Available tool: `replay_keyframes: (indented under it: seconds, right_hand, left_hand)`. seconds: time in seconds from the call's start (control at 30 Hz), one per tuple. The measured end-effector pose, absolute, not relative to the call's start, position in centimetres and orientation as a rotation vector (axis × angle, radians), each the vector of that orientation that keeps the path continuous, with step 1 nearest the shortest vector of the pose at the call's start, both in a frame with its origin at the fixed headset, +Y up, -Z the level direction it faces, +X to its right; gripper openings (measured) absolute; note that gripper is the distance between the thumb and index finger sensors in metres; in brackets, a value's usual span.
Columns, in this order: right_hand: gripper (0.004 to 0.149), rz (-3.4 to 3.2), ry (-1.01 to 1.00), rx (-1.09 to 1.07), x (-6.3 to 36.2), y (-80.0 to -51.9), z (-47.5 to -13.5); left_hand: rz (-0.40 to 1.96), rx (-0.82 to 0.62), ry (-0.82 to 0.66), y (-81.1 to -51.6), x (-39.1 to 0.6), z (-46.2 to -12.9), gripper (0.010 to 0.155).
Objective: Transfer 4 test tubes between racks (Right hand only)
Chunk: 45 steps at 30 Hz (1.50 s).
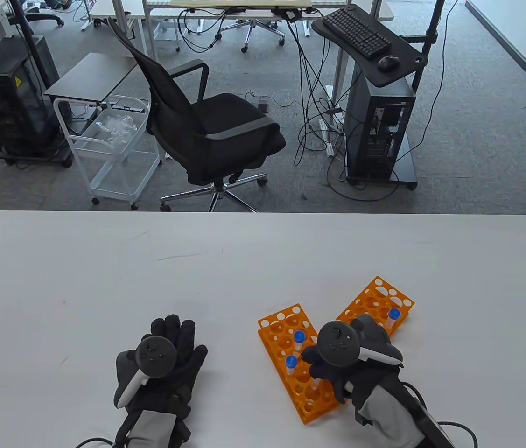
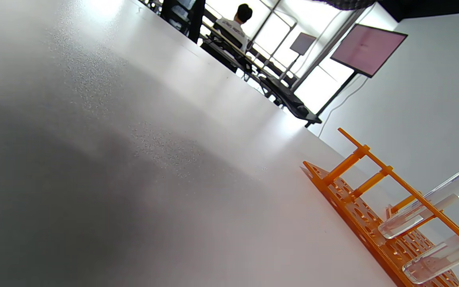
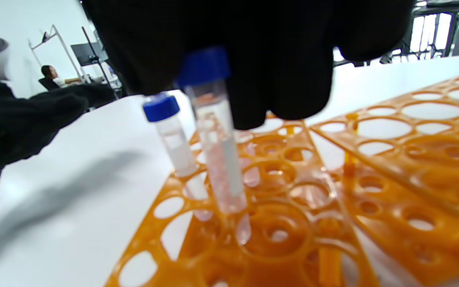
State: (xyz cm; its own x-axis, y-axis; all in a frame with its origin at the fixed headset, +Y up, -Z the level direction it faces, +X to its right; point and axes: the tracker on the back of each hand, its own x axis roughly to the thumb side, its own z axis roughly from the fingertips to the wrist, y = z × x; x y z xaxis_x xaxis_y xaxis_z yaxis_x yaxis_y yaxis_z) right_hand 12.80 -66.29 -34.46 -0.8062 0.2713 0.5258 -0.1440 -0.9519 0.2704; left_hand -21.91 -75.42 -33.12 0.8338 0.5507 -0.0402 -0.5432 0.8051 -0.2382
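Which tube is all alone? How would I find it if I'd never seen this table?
Start at the white table and find the two orange racks near its front right. Pick the far rack, the one angled away behind the right hand. The lone tube stands there, blue-capped, its rack's only visible tube; the near rack shows two.

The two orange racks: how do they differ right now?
The near rack holds two blue-capped tubes; the far rack shows one. The near rack lies lengthwise toward the person; the far rack is angled away to the right. The right hand hovers over the near rack, partly hiding both. Both are orange, with round holes of mixed sizes, on the white table.
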Motion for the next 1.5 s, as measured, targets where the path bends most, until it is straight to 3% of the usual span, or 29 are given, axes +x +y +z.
replay_keyframes:
  seconds: [1.0,1.5]
  right_hand:
    - [0.047,2.631,0.057,0.755,17.0,-62.4,-34.5]
    - [0.047,2.641,-0.078,0.63,19.6,-62.7,-35.9]
  left_hand:
    - [0.585,-0.246,-0.032,-75.4,-21.9,-33.1,0.068]
    - [0.585,-0.246,-0.032,-75.4,-21.9,-33.1,0.068]
